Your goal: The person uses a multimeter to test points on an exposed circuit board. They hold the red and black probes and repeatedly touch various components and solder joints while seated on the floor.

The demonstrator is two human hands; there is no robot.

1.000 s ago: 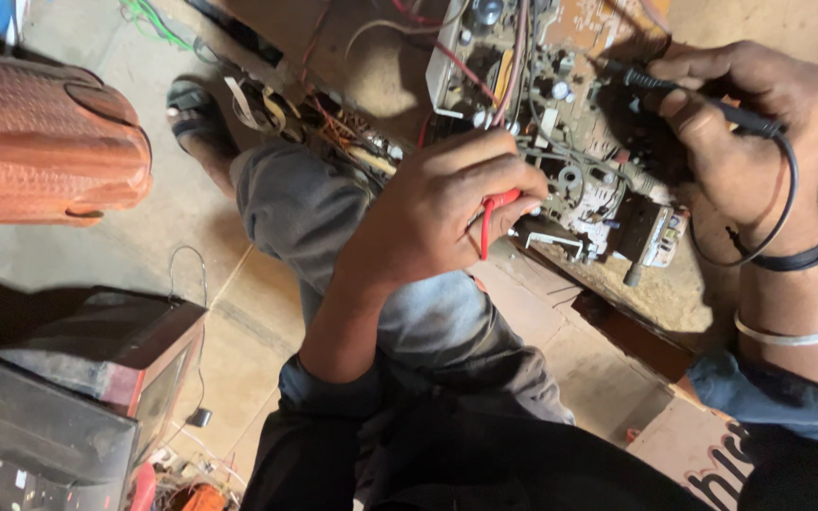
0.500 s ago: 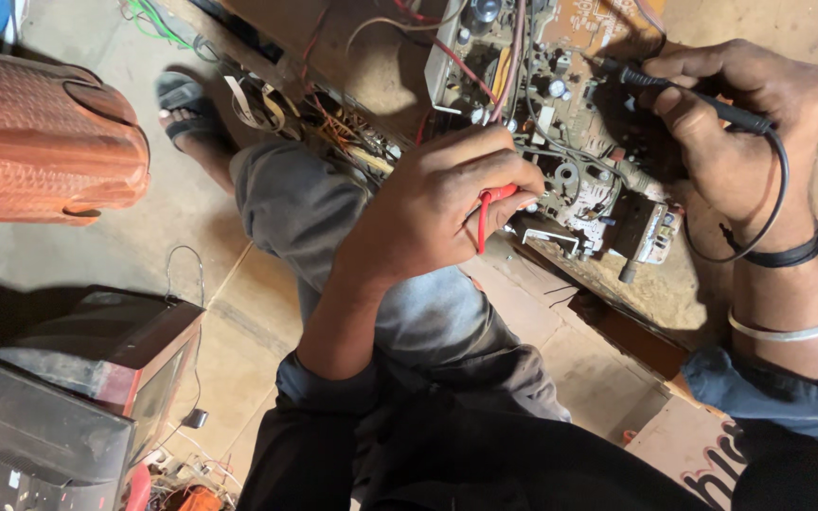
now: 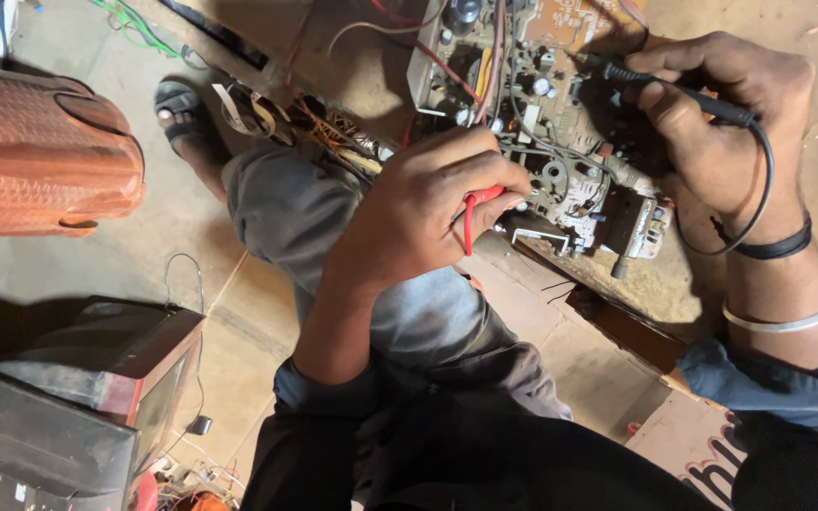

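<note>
Hands (image 3: 428, 218) (two), two probes (image 3: 674, 90), one circuit board (image 3: 560, 142)

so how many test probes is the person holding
2. A red probe in the left hand, tip at the circuit board's lower edge; a black probe in the right hand, touching the board's upper part. None other shows.

We count two hands at work: the left hand (image 3: 428, 213) and the right hand (image 3: 726, 123). Two probes, one red probe (image 3: 478, 203) and one black probe (image 3: 684, 95). One circuit board (image 3: 542, 114). One copper-coloured vessel (image 3: 40, 156). One sandalled foot (image 3: 182, 118). Two wristbands, one black band (image 3: 776, 248), one silver bangle (image 3: 788, 322).
</note>
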